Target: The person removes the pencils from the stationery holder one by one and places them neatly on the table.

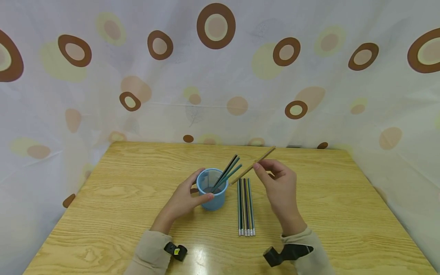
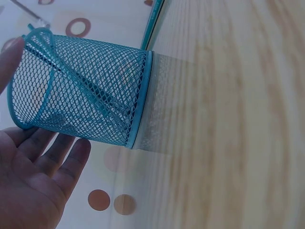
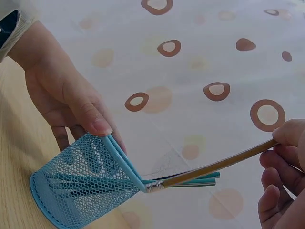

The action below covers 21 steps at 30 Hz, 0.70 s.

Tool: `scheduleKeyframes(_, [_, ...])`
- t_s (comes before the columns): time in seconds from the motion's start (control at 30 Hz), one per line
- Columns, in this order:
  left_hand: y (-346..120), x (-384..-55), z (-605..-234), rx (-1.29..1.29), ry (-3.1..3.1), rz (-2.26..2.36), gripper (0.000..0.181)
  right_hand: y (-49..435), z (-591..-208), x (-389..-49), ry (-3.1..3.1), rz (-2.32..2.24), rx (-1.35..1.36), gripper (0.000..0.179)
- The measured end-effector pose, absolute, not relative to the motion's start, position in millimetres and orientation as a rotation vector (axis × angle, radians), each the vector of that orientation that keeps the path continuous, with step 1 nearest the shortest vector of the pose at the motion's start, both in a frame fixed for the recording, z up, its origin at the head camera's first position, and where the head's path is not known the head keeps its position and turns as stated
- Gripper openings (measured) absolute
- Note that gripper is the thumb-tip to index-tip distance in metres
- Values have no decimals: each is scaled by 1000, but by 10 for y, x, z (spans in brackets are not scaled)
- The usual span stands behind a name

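Observation:
A light-blue mesh pencil cup [image 1: 214, 203] stands upright on the table, with several dark and teal pencils [image 1: 228, 172] leaning inside it towards the right. My left hand [image 1: 181, 201] holds the cup from its left side, thumb at the near rim and fingers round the far side. In my right hand [image 1: 281, 187] a gold-coloured pencil [image 1: 257, 163] is pinched between thumb and fingers near one end. It slants down to the left, and in the right wrist view its metal eraser end [image 3: 154, 186] overlaps the cup's rim [image 3: 127, 164].
Several pencils [image 1: 245, 206] lie side by side in a row right of the cup, eraser ends towards me. The wooden table [image 1: 137, 179] reaches back to a white curtain [image 1: 220, 76] printed with brown rings. A black strap [image 1: 292, 253] sits on my right sleeve.

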<state>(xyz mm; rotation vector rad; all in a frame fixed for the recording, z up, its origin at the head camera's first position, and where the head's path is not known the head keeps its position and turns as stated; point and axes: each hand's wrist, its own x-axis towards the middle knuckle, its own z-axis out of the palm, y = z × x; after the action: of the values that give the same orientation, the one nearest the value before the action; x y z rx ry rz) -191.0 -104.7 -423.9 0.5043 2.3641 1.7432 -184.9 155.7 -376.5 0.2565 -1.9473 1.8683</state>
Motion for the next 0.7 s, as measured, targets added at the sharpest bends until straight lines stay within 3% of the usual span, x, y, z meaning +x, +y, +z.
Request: scheduleKeyframes(0.7, [-1048,-1895,-4216,508,2373,1737,82,1684,-3841,-1829,-1981,1865,193,15])
